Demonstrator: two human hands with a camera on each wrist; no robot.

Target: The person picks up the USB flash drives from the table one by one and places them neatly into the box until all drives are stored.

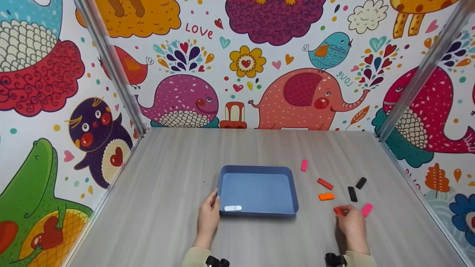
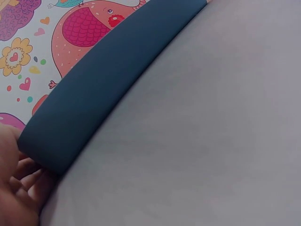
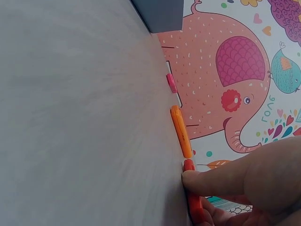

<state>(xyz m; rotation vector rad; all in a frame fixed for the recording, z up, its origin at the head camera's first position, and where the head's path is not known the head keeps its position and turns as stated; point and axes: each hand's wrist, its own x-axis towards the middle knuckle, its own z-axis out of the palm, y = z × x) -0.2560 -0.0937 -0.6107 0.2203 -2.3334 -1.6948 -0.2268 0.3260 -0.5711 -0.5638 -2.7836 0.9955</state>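
Observation:
A shallow blue tray (image 1: pixel 256 214) lies mid-table with a white USB stick (image 1: pixel 233 208) in its front left corner. My left hand (image 1: pixel 209 216) holds the tray's left side near that corner; in the left wrist view its fingers (image 2: pixel 35 186) curl against the outer wall. To the right of the tray, my right hand (image 1: pixel 352 224) pinches a red USB stick (image 1: pixel 339 211) between thumb and fingers, low at the tabletop. An orange stick (image 1: pixel 326 197) lies just beyond it, and a pink one (image 1: pixel 367 210) is beside the hand's right edge.
Further back on the right lie another red stick (image 1: pixel 325 183), two black sticks (image 1: pixel 352 194) and a pink stick (image 1: pixel 304 165). Cartoon-printed walls (image 1: pixel 241 66) with metal corner posts (image 1: pixel 115 70) enclose the wood-grain table (image 1: pixel 159 185) at the back and sides.

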